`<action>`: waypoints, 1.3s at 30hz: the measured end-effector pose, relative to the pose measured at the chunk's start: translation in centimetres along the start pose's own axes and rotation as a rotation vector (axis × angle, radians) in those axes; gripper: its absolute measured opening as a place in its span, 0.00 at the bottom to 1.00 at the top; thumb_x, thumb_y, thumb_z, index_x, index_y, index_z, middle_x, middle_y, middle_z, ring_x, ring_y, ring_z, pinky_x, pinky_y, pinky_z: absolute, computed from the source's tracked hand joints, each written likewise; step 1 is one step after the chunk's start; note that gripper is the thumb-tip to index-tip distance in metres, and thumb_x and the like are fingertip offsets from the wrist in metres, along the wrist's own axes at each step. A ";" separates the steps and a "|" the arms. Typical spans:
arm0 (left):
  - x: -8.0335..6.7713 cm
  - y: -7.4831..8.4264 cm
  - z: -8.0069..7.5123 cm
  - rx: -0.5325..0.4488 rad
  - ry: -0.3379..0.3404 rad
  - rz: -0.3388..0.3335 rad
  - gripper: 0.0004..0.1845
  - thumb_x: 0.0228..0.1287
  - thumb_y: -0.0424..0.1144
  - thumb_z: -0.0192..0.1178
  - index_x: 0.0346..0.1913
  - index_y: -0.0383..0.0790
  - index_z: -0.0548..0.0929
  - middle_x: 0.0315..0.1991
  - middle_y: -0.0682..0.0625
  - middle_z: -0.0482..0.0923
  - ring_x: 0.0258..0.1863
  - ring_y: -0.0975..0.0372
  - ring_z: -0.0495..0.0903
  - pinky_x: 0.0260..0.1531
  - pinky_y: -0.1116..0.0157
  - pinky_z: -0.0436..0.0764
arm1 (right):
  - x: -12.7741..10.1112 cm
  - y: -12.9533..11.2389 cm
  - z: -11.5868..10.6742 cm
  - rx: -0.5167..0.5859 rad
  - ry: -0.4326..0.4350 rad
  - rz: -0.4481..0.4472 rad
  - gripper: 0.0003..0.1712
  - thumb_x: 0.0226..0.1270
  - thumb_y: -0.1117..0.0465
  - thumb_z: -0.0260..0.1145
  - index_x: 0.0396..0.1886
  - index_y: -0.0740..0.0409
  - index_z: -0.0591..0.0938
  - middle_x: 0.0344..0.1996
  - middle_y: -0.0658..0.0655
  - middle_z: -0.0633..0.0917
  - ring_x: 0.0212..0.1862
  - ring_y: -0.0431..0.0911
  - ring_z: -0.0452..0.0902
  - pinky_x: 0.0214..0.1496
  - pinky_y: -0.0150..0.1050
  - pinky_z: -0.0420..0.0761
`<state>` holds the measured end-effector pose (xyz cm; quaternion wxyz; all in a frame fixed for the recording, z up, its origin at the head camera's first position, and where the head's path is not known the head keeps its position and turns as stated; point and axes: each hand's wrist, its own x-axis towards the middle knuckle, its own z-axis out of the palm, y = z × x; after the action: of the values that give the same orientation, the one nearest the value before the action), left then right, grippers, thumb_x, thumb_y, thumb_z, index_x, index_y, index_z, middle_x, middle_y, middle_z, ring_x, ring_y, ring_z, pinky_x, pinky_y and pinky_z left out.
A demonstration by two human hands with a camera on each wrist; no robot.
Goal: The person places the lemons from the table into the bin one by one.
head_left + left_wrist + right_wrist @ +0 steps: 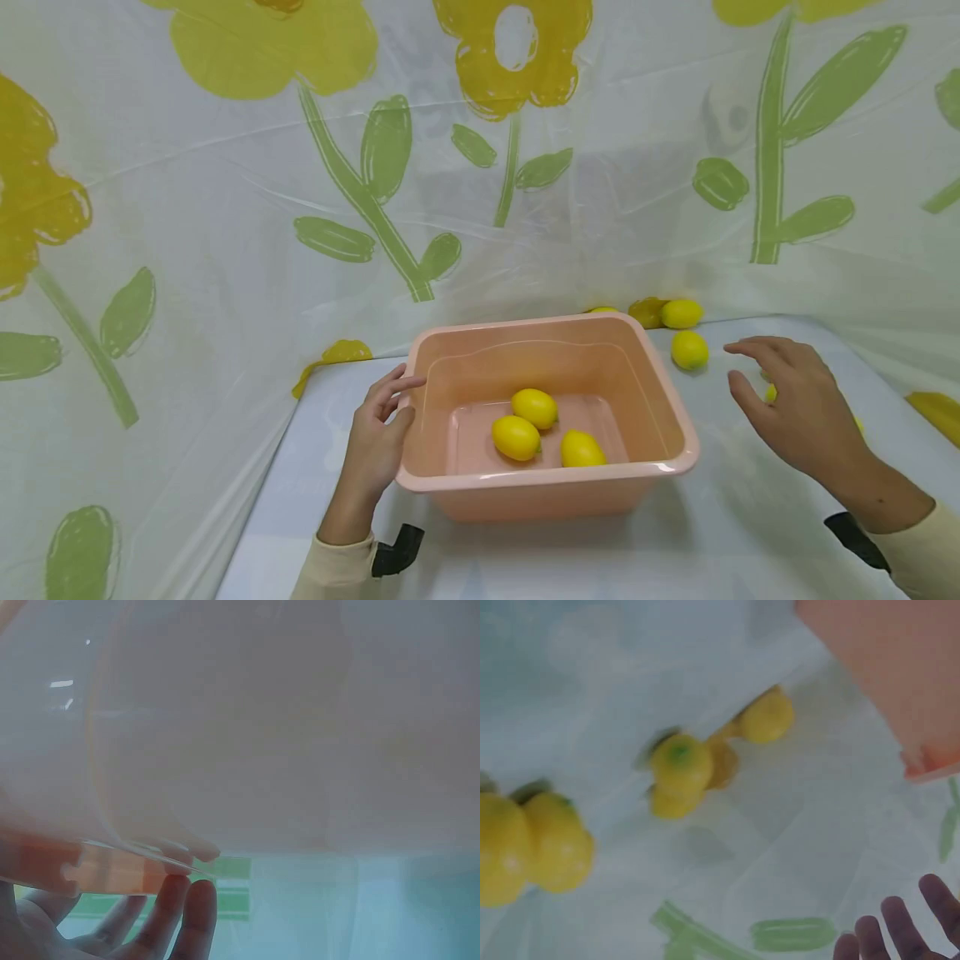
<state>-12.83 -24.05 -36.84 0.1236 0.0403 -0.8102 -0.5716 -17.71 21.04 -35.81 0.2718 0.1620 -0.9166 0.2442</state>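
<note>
A beige sleeve (921, 552) lay at four o'clock; right hand (798, 404) gaped wide near a lemon (689, 350); left hand (377, 437) gripped the basin (547, 481) at nine.

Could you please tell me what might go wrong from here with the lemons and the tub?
The loose lemons beside the pink tub are rounded, so a careless nudge from the right hand might send one rolling.

That hand partly covers some of them in the head view, so one could be knocked unseen.

The left hand holds the tub at one side only, so a bump might swing it and roll the three lemons inside.
</note>
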 end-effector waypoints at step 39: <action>0.0 -0.1 0.0 0.004 -0.008 -0.045 0.20 0.68 0.29 0.50 0.59 0.39 0.82 0.75 0.53 0.62 0.65 0.49 0.72 0.54 0.62 0.78 | -6.0 12.5 -0.6 -0.267 -0.497 0.445 0.37 0.64 0.51 0.65 0.61 0.74 0.66 0.55 0.88 0.60 0.48 0.81 0.63 0.44 0.74 0.70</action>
<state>-12.85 -24.13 -36.89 0.1073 0.0567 -0.8106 -0.5729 -18.03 32.71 -43.32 -0.0006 -0.0240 -0.9914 0.1284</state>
